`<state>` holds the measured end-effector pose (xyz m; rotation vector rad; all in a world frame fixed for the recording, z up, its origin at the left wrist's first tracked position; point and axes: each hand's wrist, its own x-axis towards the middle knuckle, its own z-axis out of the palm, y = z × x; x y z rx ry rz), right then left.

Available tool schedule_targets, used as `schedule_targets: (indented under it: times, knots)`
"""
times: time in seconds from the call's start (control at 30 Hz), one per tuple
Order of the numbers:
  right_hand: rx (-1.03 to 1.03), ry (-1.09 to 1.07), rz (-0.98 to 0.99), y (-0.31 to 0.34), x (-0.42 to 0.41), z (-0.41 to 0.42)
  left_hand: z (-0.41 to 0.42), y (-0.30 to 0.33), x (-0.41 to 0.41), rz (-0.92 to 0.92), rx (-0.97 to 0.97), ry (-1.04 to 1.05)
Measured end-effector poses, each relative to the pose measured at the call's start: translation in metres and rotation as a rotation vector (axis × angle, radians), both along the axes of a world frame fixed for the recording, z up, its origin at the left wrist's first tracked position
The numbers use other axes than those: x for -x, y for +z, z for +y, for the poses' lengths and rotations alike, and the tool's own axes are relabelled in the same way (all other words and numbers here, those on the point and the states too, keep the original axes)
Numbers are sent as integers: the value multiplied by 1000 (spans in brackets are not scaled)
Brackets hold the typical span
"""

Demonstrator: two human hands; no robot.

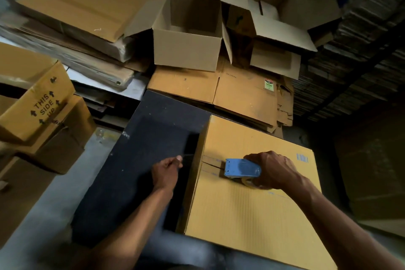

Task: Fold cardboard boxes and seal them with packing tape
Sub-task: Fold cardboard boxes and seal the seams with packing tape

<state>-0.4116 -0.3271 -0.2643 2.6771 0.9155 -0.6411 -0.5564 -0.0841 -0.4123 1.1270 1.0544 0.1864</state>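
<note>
- Your right hand [270, 170] grips the tape dispenser [242, 167] on the closed box [252, 204], at its left edge.
- The flap seam [213, 165] runs left to right, toward your right hand.
- Your left hand [167, 173], fingers curled, appears to pinch the tape end beside the box.

Closed box [252, 204] sat on the mat [140, 160], toward its right side. Tape dispenser [242, 168] rested on the box top, near the left edge. Beyond the mat lay flattened cardboard [219, 87], with open boxes [188, 33] on it.
</note>
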Motion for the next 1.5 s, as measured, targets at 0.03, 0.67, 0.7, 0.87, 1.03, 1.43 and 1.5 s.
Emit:
schedule_targets:
  times: [0.03, 0.67, 0.7, 0.87, 1.03, 1.43, 1.5]
  knots:
    - [13, -1, -2, -1, 0, 3, -1, -4, 1, 22, 46, -33]
    - [291, 62, -121, -3, 29, 48, -3, -30, 1, 260, -507, -667]
    - [278, 65, -119, -2, 30, 48, -1, -31, 6, 143, -553, -606]
    - [154, 138, -76, -4, 34, 43, -29, 0, 20, -376, -210, -647]
    - [126, 150, -54, -7, 34, 39, -41, -23, 13, -300, -270, -904]
    - [125, 179, -50, -9, 28, 34, -36, 7, 23, -415, -862, -835]
    - [109, 178, -68, -13, 29, 31, -42, 9, 16, -384, -1168, -936]
